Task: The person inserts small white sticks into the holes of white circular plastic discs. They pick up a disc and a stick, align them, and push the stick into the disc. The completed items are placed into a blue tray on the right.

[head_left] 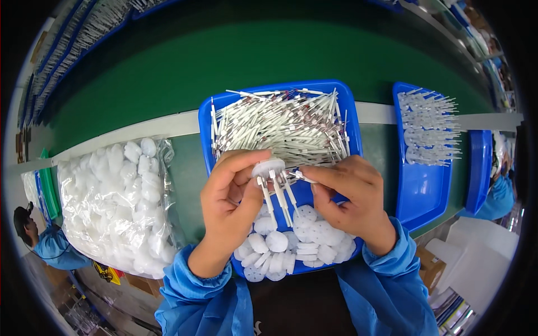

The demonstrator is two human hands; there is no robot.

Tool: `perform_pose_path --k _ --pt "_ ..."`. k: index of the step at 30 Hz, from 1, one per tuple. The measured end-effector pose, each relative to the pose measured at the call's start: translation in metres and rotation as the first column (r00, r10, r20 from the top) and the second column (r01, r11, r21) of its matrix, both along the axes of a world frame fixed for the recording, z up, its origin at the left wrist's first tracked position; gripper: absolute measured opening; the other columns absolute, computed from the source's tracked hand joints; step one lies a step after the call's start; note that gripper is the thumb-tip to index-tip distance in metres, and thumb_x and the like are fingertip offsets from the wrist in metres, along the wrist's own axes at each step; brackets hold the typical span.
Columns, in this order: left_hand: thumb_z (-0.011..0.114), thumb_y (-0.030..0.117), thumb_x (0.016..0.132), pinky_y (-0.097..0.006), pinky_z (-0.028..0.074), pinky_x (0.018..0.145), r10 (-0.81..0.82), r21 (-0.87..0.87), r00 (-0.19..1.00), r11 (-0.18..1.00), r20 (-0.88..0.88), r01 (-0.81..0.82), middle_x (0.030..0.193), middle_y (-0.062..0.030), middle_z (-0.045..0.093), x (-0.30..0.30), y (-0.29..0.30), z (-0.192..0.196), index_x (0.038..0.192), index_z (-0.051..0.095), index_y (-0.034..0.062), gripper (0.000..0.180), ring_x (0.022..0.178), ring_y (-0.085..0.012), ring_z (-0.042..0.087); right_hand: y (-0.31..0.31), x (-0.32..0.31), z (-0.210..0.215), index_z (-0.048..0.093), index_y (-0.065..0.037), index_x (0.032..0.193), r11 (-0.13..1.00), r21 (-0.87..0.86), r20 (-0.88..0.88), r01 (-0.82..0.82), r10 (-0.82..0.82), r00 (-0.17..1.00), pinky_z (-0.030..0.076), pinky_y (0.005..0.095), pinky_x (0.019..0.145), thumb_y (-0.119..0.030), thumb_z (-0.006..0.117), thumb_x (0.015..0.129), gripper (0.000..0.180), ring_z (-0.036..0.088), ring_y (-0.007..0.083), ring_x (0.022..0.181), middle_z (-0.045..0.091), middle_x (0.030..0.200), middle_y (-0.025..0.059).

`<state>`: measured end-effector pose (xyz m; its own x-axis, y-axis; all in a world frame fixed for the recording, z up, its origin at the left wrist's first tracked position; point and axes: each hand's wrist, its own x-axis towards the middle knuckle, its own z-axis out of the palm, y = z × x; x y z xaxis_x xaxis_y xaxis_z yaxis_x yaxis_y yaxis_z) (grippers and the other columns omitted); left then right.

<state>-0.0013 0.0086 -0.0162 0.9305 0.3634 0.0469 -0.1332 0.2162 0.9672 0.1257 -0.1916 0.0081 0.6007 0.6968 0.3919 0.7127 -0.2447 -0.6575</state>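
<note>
My left hand (232,204) pinches a round white foam disc (269,167) by its edge. Several thin white sticks (283,204) hang down from the disc. Close on its right, my right hand (350,196) holds one more white stick (302,176) between thumb and forefinger, its end by the disc. Both hands are over a blue tray (350,106). The far part of that tray is heaped with loose white sticks (280,126), some with dark reddish parts. White discs (325,241) with small holes are piled in the near part.
A clear plastic bag (112,207) full of white discs lies at the left. To the right, a second blue tray (423,196) holds rows of discs fitted with sticks (428,126). More stick-filled blue trays (73,47) stand far left. Other people in blue (56,246) sit at both sides.
</note>
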Motion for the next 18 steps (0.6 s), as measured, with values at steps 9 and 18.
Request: perform_pose_path --k 9,18 --pt "0.060 -0.010 0.105 -0.025 0.058 0.089 0.021 0.009 0.999 1.000 -0.039 -0.020 0.125 -0.0102 0.064 0.001 -0.003 0.006 0.144 0.066 -0.0061 0.040 0.108 -0.0153 0.074 -0.008 0.004 0.022 0.082 -0.016 0.108 0.977 -0.186 0.234 0.107 -0.061 0.970 0.054 0.0391 0.083 -0.010 0.085 0.070 0.038 0.070 0.0202 0.086 0.074 0.096 -0.0020" --pt "0.080 -0.003 0.084 -0.034 0.060 0.071 0.024 0.781 0.996 0.622 -0.089 0.055 0.108 -0.0087 0.070 0.004 -0.014 0.018 0.121 0.081 0.0097 0.039 0.084 -0.0250 0.072 -0.020 0.000 0.006 0.078 -0.016 0.095 0.981 -0.175 0.151 -0.078 0.105 0.983 0.054 0.0429 0.097 -0.014 0.089 0.075 0.022 0.071 0.0193 0.087 0.076 0.091 -0.0015"
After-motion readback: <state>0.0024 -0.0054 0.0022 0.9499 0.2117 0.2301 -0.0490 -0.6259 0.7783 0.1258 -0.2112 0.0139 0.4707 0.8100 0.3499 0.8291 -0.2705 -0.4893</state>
